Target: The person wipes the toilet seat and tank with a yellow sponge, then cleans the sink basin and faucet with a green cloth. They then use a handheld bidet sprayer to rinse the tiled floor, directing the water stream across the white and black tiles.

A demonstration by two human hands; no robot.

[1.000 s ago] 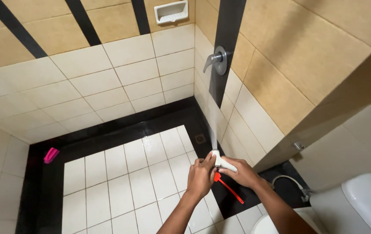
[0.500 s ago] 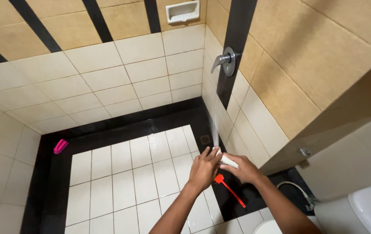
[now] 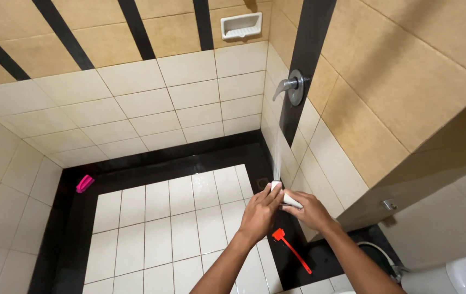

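Both hands are out over the shower floor [image 3: 162, 228], and they meet on a small white sprayer [image 3: 285, 197]. The right hand [image 3: 310, 209] is wrapped around its body, fingers closed on it from the right. The left hand [image 3: 260, 213] comes in from the other side, fingers curled over the sprayer's front end, so the two hands touch there. A thin spray of water [image 3: 277, 155] fans upward from the nozzle toward the cream wall tiles [image 3: 293, 147], just below the metal tap [image 3: 293, 86].

By the look of it, this is the rinsing step: water is running and the jet is aimed at the lower wall beside the black stripe [image 3: 298, 65]. The next move calls for a steady two-handed hold and a slow sweep of the nozzle, keeping the jet low enough that it does not splash back.

A red brush [image 3: 291, 250] lies on the dark border tile just beneath the hands, untouched. A pink object [image 3: 84, 183] sits well apart in the far left corner. A hose [image 3: 377, 251] loops near the toilet [image 3: 456, 275] at lower right, and a soap dish [image 3: 241, 25] is set high in the wall.
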